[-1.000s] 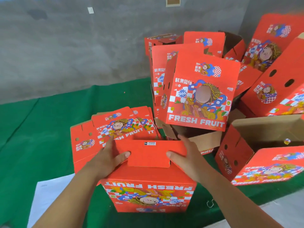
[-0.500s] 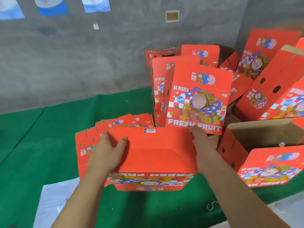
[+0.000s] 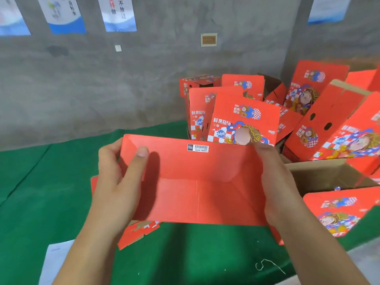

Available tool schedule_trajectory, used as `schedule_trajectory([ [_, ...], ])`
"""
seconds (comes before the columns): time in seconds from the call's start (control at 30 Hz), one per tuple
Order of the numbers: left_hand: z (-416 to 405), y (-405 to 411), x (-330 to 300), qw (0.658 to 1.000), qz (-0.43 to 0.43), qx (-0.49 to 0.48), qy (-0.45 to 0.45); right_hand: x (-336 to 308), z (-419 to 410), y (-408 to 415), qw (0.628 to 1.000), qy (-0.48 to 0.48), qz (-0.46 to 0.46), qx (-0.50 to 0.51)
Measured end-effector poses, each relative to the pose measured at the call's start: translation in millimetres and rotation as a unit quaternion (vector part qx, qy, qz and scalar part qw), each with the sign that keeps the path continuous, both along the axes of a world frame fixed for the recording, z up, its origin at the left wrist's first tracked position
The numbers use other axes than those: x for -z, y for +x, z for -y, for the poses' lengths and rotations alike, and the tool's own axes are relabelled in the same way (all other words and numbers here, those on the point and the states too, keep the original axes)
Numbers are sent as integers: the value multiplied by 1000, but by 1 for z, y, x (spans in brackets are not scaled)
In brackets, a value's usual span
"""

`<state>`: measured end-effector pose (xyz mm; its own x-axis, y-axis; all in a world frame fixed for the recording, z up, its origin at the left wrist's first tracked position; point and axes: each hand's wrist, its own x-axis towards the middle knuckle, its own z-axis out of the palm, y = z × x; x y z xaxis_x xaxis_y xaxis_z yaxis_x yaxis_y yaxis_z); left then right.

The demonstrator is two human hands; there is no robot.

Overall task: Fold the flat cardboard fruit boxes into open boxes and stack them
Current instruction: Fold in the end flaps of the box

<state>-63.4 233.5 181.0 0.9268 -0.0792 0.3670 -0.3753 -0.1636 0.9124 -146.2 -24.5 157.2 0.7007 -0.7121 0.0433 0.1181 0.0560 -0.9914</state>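
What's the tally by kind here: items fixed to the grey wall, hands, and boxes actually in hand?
Blue-and-white posters: 4
Small white tag: 1
Tan framed plate: 1
Hands, left hand and right hand: 2
Red box held in both hands: 1
Total: 9
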Motion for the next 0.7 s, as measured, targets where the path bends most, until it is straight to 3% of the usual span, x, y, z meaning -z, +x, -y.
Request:
schedule_trajectory([
  [0.1,-2,-1,5,998,3,-32,-56,7,-14,-15,997,-28,37,61],
  [0.2,-1,1,-2,988,-51,-44,-137,5,-21,-20,985,-65,90,132],
  [0.3,5,0,-1,968,-152,21,-200,7,-19,-29,974,-93,132,160],
  [0.37,5,-9,5,933,-255,122,-223,16,-16,-37,968,-128,147,160],
  [0.47,1,-13,11,886,-360,183,-229,27,-12,-49,957,-176,169,156],
  [0.5,-1,-11,12,882,-372,191,-218,28,-10,-53,951,-193,181,158],
  [0.53,-9,-12,18,884,-329,251,-220,29,-7,-57,945,-208,194,163],
  [0.6,-6,-1,17,862,-364,265,-232,27,1,-66,937,-225,207,172],
  [0.63,0,-1,18,871,-374,242,-207,26,5,-71,933,-241,197,179],
  [0.7,14,-8,20,879,-347,293,-141,24,16,-78,930,-269,158,192],
])
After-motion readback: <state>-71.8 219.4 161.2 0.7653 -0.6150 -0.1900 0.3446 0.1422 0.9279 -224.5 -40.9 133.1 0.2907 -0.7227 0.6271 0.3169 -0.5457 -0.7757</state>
